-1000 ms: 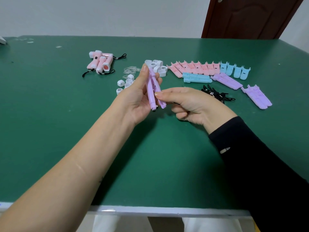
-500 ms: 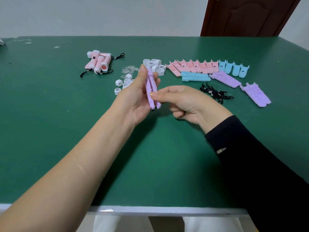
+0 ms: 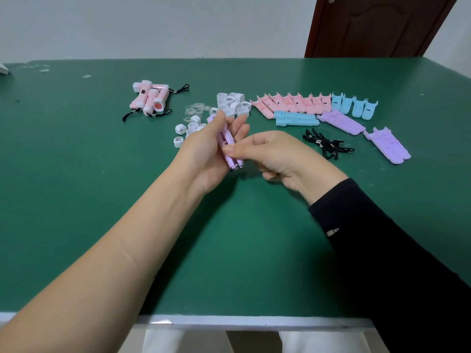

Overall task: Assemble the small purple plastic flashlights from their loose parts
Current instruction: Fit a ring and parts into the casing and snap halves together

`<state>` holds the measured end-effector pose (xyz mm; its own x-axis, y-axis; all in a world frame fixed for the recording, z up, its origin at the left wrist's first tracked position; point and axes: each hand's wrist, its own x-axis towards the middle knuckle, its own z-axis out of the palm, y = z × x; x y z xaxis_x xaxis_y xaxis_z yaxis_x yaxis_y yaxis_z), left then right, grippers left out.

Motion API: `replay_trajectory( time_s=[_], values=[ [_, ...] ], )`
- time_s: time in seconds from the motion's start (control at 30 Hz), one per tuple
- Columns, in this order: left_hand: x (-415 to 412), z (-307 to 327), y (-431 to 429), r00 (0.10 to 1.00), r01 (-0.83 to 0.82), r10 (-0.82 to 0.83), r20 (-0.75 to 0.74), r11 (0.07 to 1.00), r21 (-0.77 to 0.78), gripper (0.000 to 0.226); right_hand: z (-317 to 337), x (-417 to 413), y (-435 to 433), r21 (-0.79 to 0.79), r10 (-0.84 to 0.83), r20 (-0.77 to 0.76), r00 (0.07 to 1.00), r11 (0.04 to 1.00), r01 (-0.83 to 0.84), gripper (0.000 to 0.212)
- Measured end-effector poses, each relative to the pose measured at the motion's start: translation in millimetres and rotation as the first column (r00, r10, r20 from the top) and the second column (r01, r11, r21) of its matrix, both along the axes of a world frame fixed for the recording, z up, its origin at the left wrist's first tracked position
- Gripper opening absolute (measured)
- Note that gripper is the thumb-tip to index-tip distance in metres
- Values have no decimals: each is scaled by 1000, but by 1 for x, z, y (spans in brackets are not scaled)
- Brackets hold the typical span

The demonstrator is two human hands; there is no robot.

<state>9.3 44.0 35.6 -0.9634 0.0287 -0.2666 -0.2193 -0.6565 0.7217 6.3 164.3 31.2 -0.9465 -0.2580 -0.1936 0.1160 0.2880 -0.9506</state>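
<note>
The left hand holds two purple shell halves above the green table, with the fingers curled round them. The right hand pinches their lower part. A second ago the halves were spread apart; now they lie together, so I judge the closing nearly done. Farther back, the spare purple shells wait.

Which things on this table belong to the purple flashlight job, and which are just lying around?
Job: purple halves in left hand and right hand; spare purple shells; white caps; clear lenses; black lanyards.
Lying about: finished pink flashlights; pink shells; blue shells.
</note>
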Motion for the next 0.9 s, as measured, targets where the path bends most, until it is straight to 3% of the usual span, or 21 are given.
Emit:
replay_trajectory(
  time_s=[0.07,0.23,0.47,0.6,0.7,0.8,0.9],
  values=[
    [-2,0,-6,1000,12,-13,8,993,114,30,6,0,1,-4,5,4,1000,1000,-5,42],
    [-5,0,-20,1000,1,3,-12,937,351,36,13,-3,9,-76,-88,50,995,993,92,17],
    [-9,2,-25,997,-67,79,-8,888,455,37,9,5,2,-251,0,-50,999,968,-13,19],
    [-10,4,-27,993,-104,118,3,866,489,37,11,8,1,-265,-25,-128,991,964,-10,14],
    [-10,4,-27,989,-132,146,11,855,502,34,11,10,-1,-253,-76,-247,966,967,12,13],
    [-9,5,-27,987,-139,161,1,854,502,31,9,12,-7,-69,-112,-499,859,994,89,17],
    [-8,6,-26,986,-140,168,-10,853,502,30,6,15,-11,37,-115,-637,762,983,179,13]
  ],
)
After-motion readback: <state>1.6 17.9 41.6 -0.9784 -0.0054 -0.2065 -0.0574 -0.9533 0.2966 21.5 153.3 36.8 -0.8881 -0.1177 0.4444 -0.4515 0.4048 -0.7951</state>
